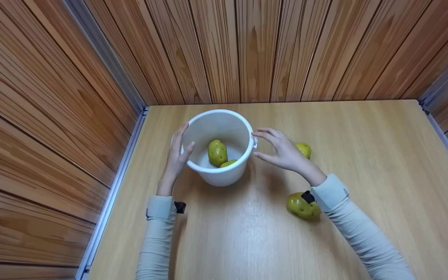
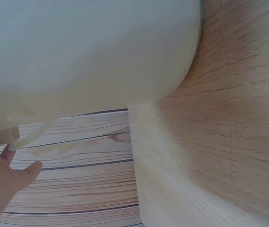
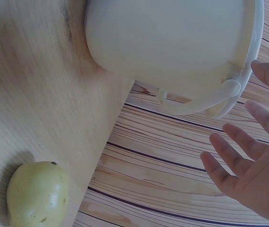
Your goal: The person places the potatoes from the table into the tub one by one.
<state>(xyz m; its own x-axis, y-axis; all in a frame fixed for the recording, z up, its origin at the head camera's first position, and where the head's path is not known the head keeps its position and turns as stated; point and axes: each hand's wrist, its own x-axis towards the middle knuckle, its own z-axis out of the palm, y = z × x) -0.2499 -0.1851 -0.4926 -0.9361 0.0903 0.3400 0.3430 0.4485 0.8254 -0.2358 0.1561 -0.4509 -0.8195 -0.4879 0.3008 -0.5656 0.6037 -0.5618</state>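
A white bucket (image 1: 224, 179) stands on the wooden table, with a green-yellow potato-like item (image 1: 217, 153) and part of another (image 1: 228, 163) inside. At its left rim is my left hand (image 1: 176, 155), fingers extended along the outside and thumb near the rim; the left wrist view shows this hand (image 2: 4, 182) by the handle mount. My right hand (image 1: 282, 151) is spread at the right rim, fingertips close to the handle joint. In the right wrist view the fingers of this hand (image 3: 252, 156) are apart beside the bucket (image 3: 167, 42); whether they touch it, I cannot tell.
Right of the bucket, one green-yellow item (image 1: 304, 149) lies behind my right hand. Another lumpy green one (image 1: 301, 206) lies nearer, partly under my right wrist. Wood-panelled walls (image 1: 255, 50) with metal edging enclose the table (image 1: 383, 163) at the back and sides.
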